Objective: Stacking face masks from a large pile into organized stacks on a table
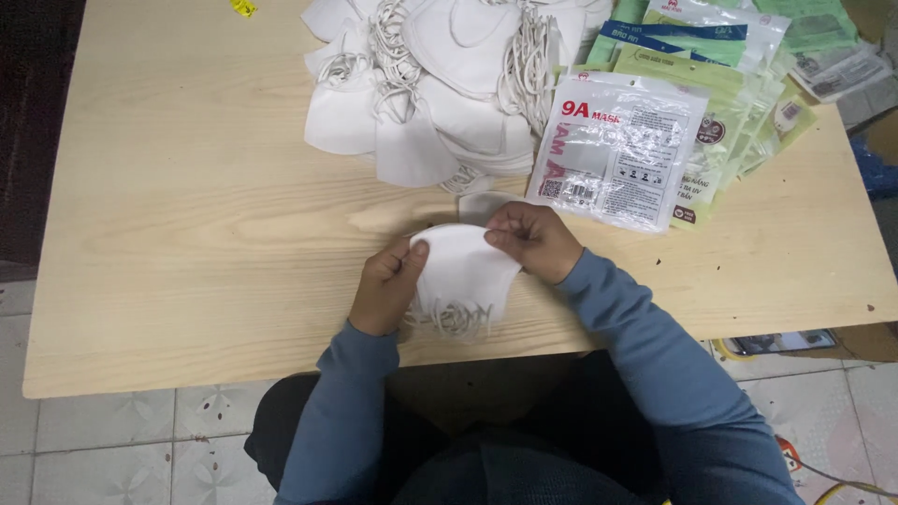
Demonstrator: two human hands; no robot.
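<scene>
Head view, looking down: both hands pinch a folded white face mask (463,271) just above the near edge of a pale wooden table (187,234); left hand (388,285) grips its left side, right hand (528,238) its top. Beyond the mask lie a heap of white masks (430,84) and plastic packets (622,150).

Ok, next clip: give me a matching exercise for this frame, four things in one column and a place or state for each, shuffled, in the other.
Things:
1. white mask
2. pile of white masks
3. clear packet with red print
4. yellow scrap

Places or states:
A. at the table's far edge, left of the pile
B. held between the left hand and right hand
C. lying on top of the green packets, right of the pile
D. heaped at the far middle of the wooden table, ear loops tangled

Pairs: 1-B, 2-D, 3-C, 4-A
</scene>
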